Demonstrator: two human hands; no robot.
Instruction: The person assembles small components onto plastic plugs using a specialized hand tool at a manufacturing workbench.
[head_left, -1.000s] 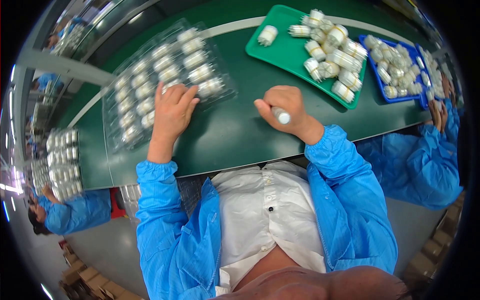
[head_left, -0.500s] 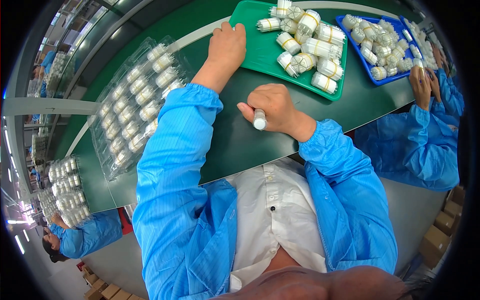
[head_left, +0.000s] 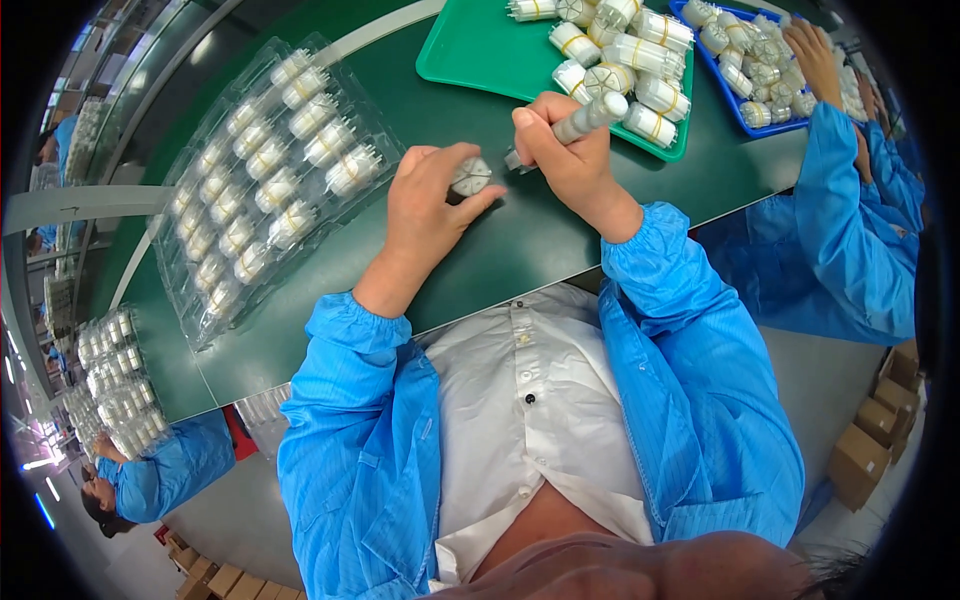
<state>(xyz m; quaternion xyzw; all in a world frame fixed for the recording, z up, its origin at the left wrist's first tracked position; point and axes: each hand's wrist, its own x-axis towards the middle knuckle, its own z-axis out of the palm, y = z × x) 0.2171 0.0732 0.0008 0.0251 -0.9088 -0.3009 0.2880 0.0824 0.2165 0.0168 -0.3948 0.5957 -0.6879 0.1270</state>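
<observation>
From my end, I have the left hand (head_left: 425, 200) with its fingers curled round a white bundle (head_left: 471, 176), pinched at the sides, I'd judge, so the round spoked end is left uncovered. That bundle is over the desk (head_left: 520, 260), between the clear tray (head_left: 370, 108) and the right hand (head_left: 580, 165). The right hand's fingers are wrapped round a pale rod (head_left: 592, 118), a full-fist grip that probably gives firm control. Its other end points toward the bundle, apart from it; that tip is small and partly covered, so I can't make out its shape. In the clear tray, banded bundles lie in rows, likely kept apart by moulded pockets. In the green tray (head_left: 475, 50), others are heaped loosely, perhaps for easy picking.
</observation>
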